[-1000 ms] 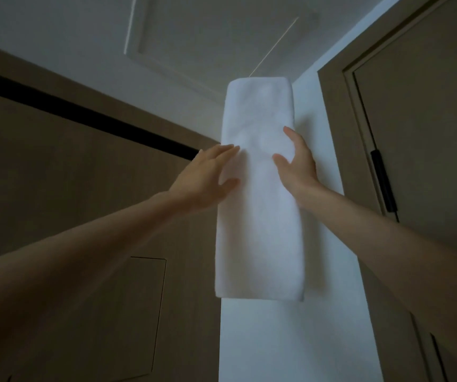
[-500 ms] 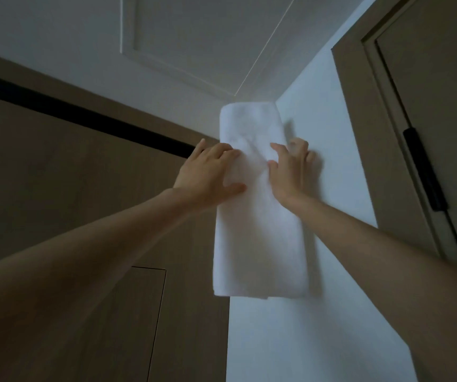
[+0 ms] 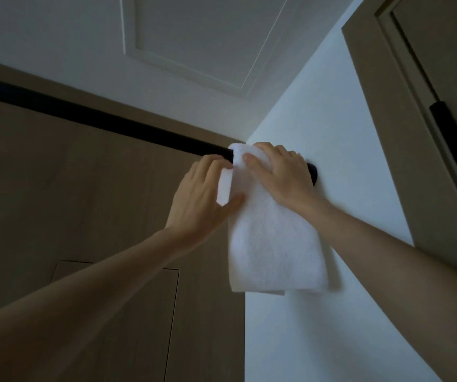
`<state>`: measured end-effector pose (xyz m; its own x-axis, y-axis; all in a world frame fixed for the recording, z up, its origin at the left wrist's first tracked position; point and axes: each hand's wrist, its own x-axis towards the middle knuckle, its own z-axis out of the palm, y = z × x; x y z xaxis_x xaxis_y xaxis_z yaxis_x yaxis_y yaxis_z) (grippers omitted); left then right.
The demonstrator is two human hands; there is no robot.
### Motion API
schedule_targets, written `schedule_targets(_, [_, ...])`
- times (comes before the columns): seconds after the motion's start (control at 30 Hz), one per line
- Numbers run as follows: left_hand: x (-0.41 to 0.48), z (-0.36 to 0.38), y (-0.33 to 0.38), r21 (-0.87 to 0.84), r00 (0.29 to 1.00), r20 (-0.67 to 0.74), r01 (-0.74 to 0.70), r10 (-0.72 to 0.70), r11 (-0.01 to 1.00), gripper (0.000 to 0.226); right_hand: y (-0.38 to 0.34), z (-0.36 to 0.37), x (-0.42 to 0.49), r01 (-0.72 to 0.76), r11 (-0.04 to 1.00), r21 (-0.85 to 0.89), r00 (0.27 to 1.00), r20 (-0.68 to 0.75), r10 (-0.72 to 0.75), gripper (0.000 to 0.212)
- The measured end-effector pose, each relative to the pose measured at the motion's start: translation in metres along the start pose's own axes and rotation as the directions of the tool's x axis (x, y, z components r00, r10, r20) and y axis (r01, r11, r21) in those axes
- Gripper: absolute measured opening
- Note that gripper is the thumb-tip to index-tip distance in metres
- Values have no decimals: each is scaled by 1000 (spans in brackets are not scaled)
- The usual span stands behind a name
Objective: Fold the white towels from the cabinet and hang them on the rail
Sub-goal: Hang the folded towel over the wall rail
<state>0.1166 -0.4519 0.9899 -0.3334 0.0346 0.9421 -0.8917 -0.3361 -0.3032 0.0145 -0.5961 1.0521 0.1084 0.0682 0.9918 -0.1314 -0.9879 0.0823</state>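
A folded white towel (image 3: 274,252) hangs over the right end of a black rail (image 3: 111,125), close to where the rail meets the white wall (image 3: 340,150). My left hand (image 3: 197,199) pinches the towel's left edge just below the rail, thumb on the front face. My right hand (image 3: 279,175) lies over the top of the towel on the rail, fingers curled round it. The towel's lower half hangs free against the wall. The part behind the rail is hidden.
Brown wooden cabinet panels (image 3: 84,216) run behind the rail on the left, with a small door outline lower down. A brown door (image 3: 442,78) with a black fitting (image 3: 456,147) stands to the right. The white ceiling (image 3: 194,37) is above.
The towel, held high and long against the wall before, has come down over the rail and now hangs shorter. Both hands moved from its middle to its top at the rail.
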Motion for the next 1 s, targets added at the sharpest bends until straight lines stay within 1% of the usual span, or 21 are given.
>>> schedule_targets(0.07, [-11,-4,-4,-105,988,16,155,-154,982,44,0,2,0,-4,1000,13,1000,-31,4,74])
schedule_targets(0.13, [-10,-1,-14,-257,941,111,339,-321,905,41,0,5,-1,-7,1000,20,998,-56,8,72])
schedule_targets(0.17, [-6,2,-20,-296,913,167,407,-373,864,43,0,6,-1,-9,1000,24,998,-60,10,71])
schedule_targets(0.23, [6,10,-33,-322,865,319,482,-386,815,58,1,7,0,-15,999,40,998,-54,18,67])
schedule_targets(0.3, [20,19,-38,-354,832,450,501,-325,790,74,2,6,1,-23,998,56,999,-41,26,63])
schedule_targets(0.33, [27,23,-40,-372,823,484,500,-297,782,79,2,6,2,-27,998,63,999,-31,29,65])
schedule_targets(0.4, [38,27,-36,-363,796,515,539,-319,760,76,3,4,2,-31,997,64,999,-9,31,71])
schedule_targets(0.47, [42,30,-34,-328,792,494,553,-360,766,67,3,2,1,-29,998,55,1000,14,28,73])
schedule_targets(0.53, [37,30,-32,-313,805,456,545,-380,778,49,2,0,1,-27,999,43,999,27,26,67])
schedule_targets(0.6, [25,30,-28,-370,812,437,553,-386,746,28,1,-1,-1,-12,999,36,999,31,11,62])
schedule_targets(0.63, [20,30,-26,-392,811,434,562,-392,728,23,1,-1,-4,7,1000,29,999,34,-7,60])
schedule_targets(0.7, [13,29,-22,-402,801,440,579,-405,709,27,-1,-2,-13,38,999,-13,997,63,-38,62])
schedule_targets(0.8, [7,22,-16,-394,783,471,599,-406,697,35,-6,-3,-31,94,989,-117,989,124,-79,71])
schedule_targets(0.9, [-2,13,-8,-410,771,505,609,-388,679,44,-7,-5,-41,102,985,-137,982,169,-78,67])
schedule_targets(1.0, [-12,4,1,-447,760,526,629,-381,636,46,-7,-9,-39,82,990,-118,979,194,-58,62])
